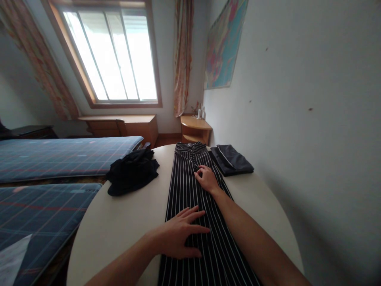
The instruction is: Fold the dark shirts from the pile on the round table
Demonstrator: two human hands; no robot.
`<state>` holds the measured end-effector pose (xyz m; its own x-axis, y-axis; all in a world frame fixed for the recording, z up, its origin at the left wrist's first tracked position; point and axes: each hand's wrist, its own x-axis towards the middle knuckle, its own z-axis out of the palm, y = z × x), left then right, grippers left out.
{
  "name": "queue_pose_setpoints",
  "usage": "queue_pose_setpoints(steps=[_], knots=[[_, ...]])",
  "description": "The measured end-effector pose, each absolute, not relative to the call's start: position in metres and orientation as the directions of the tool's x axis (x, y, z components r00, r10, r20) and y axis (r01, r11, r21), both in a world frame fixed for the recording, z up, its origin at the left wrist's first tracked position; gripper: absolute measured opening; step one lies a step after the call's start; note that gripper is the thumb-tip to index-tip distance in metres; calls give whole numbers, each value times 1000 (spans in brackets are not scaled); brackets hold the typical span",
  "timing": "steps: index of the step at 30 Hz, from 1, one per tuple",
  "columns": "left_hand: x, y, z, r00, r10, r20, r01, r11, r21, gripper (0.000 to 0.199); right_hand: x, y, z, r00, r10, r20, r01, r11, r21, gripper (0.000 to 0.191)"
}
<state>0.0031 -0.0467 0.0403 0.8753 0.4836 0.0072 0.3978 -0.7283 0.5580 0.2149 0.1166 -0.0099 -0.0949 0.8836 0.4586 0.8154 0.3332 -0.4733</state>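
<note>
A pair of black trousers (182, 186) with white pinstripes lies lengthwise on the round white table (127, 222), waistband at the far end. Over the nearer part of the legs, my left hand (177, 235) is stretched out, fingers spread and palm down, holding nothing. Farther up, below the waistband, the thumb and fingers of my right hand (207, 179) are pinched together on the trousers' cloth. A folded dark grey garment (235, 161) lies to the right of the waistband. On the table's left side is a crumpled black garment (132, 172).
Two beds with blue plaid mattresses (65, 157) stand left of the table. The white wall (315, 159) runs close along its right side. Beyond are a wooden desk (139, 123) under the window and a corner shelf (195, 123) with small items.
</note>
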Motion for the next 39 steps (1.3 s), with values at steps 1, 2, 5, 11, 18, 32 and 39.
queue_pose_setpoints(steps=[1,2,5,11,18,32,39], knots=[[4,-47,38,884,467,8,385,-739,552,66,215,117,-10,-99,882,460,815,337,-472,21],[5,-49,36,891,453,16,372,-751,545,65,215,116,-10,-103,880,463,815,341,-468,20],[10,-54,35,904,426,42,345,-784,516,74,214,115,-9,-102,873,477,817,347,-460,17],[18,-59,45,890,434,139,328,-822,467,47,216,117,-8,-96,889,448,793,341,-505,29],[30,-66,46,944,282,170,188,-886,423,30,226,120,-11,-224,883,414,769,421,-482,37],[46,-59,29,915,167,367,71,-962,263,23,223,121,30,-252,903,348,894,355,-274,25],[43,-60,27,939,195,283,110,-950,292,17,219,118,15,-241,915,324,870,352,-346,33]])
